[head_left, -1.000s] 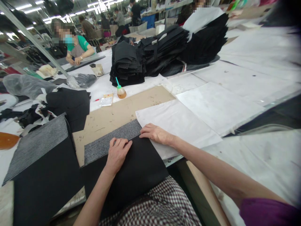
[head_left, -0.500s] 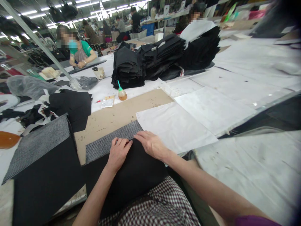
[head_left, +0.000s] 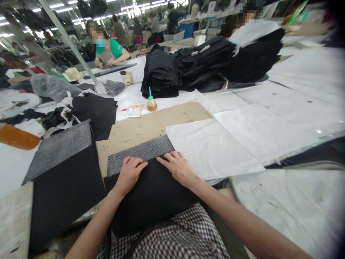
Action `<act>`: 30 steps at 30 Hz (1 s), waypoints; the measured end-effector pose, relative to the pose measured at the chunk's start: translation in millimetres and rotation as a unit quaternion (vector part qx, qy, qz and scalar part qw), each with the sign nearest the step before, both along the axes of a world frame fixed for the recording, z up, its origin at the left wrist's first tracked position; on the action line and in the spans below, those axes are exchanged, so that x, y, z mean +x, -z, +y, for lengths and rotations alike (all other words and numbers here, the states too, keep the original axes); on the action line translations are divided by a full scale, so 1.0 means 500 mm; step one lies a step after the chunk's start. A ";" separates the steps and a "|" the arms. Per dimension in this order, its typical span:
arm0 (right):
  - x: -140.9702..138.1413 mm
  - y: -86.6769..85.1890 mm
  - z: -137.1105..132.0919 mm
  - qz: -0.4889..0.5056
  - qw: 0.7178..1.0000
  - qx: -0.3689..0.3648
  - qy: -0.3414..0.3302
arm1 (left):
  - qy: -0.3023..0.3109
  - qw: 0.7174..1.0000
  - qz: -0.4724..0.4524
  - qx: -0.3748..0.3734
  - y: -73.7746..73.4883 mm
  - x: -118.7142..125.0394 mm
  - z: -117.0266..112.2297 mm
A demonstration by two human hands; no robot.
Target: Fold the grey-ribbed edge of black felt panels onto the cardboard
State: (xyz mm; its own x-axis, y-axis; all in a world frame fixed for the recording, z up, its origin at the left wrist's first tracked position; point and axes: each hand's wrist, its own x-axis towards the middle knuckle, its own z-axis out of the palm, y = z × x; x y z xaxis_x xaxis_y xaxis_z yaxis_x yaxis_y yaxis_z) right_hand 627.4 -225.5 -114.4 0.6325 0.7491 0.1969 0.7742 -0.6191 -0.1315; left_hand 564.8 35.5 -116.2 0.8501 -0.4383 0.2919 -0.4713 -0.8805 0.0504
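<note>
A black fabric panel [head_left: 156, 194] with a grey ribbed strip [head_left: 141, 149] along its far side lies at the table edge and hangs toward my lap. My left hand [head_left: 129, 175] rests on the seam between strip and panel, fingers extended and slightly bent, thumb pointing right. Close by on the right, my right hand [head_left: 178, 168] lies on the same seam with its fingers spread, index finger toward the left thumb. A small gap separates the two hands. Both press the cloth from above; the underside of the panel is hidden.
A second black panel with grey ribbing [head_left: 67, 180] drapes over the edge at left. Beyond are brown board [head_left: 134, 126], white sheets [head_left: 207, 147], an amber bottle with a green spout [head_left: 151, 104] and black fabric stacks [head_left: 161, 73]. Across the table, a co-worker [head_left: 115, 50] handles dark material.
The view has turned a little left, so the table things sit farther right. My hands have slid slightly left along the seam, and the gap between them has widened.
</note>
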 end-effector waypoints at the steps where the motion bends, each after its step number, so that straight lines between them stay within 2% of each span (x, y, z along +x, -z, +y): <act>1: 0.000 0.000 0.001 0.000 1.000 -0.002 0.001 | 0.001 1.000 -0.005 0.014 -0.004 -0.002 -0.002; 5: -0.013 -0.015 0.025 -0.018 1.000 0.006 0.018 | 0.002 0.998 -0.015 0.058 -0.017 -0.009 -0.008; 7: -0.030 -0.021 0.053 -0.034 0.999 0.020 0.024 | 0.002 0.998 -0.018 0.065 -0.019 -0.012 -0.008; 10: -0.060 -0.014 0.104 -0.035 0.999 0.031 0.000 | -0.002 0.998 -0.013 0.058 -0.014 -0.015 0.004; 15: -0.078 0.012 0.144 0.002 1.000 0.026 -0.010 | -0.006 1.000 0.002 0.001 0.006 -0.041 0.081; 18: -0.074 0.011 0.145 0.010 1.000 0.018 -0.022 | -0.017 0.999 0.014 -0.026 0.015 -0.069 0.135; 21: -0.072 0.004 0.148 0.010 1.000 0.007 -0.026 | -0.025 0.999 0.023 -0.018 0.014 -0.089 0.164; 27: -0.072 -0.007 0.161 -0.002 1.000 -0.009 -0.022 | -0.004 0.998 0.017 0.058 -0.018 -0.100 0.160; 30: -0.081 -0.015 0.189 -0.021 1.000 0.000 -0.016 | 0.003 0.997 0.013 0.081 -0.027 -0.102 0.156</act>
State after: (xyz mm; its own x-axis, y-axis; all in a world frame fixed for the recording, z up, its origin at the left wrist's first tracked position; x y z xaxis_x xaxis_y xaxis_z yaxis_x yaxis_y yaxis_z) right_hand 586.7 -130.9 -106.7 0.5989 0.7691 0.2233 0.7988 -0.5936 -0.0979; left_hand 513.9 113.5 -102.5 0.8535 -0.4835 0.1945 -0.4773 -0.8750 -0.0804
